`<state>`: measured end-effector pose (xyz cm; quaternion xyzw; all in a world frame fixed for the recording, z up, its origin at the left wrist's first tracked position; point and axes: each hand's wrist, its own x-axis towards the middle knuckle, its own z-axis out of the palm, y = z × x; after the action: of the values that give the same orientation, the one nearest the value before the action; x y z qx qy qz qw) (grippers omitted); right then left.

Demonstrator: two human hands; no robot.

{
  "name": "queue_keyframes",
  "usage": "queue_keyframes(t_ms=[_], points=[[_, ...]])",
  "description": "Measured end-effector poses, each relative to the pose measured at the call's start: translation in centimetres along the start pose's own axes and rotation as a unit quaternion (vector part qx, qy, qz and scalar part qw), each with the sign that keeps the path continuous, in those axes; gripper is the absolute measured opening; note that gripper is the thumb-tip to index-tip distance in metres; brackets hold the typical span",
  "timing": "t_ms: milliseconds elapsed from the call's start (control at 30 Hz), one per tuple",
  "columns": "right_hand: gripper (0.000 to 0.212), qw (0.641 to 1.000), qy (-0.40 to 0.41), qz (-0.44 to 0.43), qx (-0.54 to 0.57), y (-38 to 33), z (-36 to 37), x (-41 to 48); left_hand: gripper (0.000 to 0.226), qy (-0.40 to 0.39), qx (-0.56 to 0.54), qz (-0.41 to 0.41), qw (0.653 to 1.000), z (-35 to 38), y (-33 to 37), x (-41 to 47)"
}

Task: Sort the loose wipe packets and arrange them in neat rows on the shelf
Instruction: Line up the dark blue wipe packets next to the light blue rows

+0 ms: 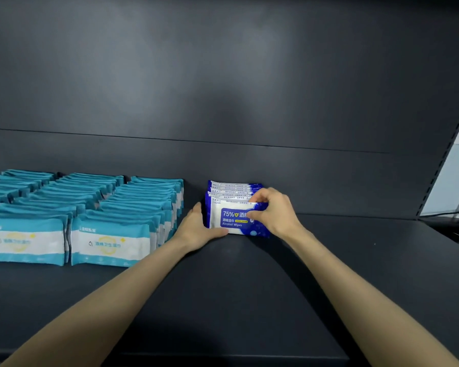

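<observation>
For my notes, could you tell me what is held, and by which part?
The right hand pinches the front blue packet at its upper right corner; the left hand only braces its left side.

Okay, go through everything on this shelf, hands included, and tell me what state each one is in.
Teal packets: standing on edge in tidy rows, left side of shelf.
Blue packets: short upright row, apart from the teal rows.
Front blue packet: upright, label facing out.
Left hand: fingers straight, pressing the row's left side.
Right hand: pinches the front blue packet's top right.
Shelf: dark, carrying all packets.
</observation>
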<state>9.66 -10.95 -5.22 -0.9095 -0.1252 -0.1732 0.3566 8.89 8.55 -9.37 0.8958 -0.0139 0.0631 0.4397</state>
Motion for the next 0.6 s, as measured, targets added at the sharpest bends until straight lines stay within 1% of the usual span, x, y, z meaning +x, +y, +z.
queue_keyframes(t_ms=[100,167,233,300,367,500,600], points=[[0.038,0.991,0.050,-0.063,-0.109,-0.2,0.5,0.2,0.086,0.004,0.000,0.025,1.000,0.4,-0.3,0.1],[0.055,0.982,0.051,-0.091,-0.157,-0.1,0.6,0.2,0.081,0.004,0.015,0.035,0.999,0.6,-0.4,0.1],[0.076,0.981,-0.006,-0.085,-0.175,0.1,0.5,0.4,0.082,0.006,0.024,0.038,0.999,0.6,-0.5,0.2],[0.092,0.979,-0.068,-0.066,-0.180,0.3,0.4,0.7,0.085,0.006,0.028,0.037,0.999,0.5,-0.7,0.4],[0.097,0.975,-0.090,-0.062,-0.193,0.5,0.2,1.2,0.084,0.003,0.036,0.036,0.999,0.4,-0.8,0.6],[0.094,0.963,-0.125,-0.080,-0.227,0.5,0.2,1.8,0.081,0.010,0.051,0.031,0.998,0.5,-1.1,0.9],[0.096,0.958,-0.144,-0.077,-0.236,0.5,0.3,2.2,0.081,0.010,0.059,0.029,0.998,0.6,-1.1,1.1]])
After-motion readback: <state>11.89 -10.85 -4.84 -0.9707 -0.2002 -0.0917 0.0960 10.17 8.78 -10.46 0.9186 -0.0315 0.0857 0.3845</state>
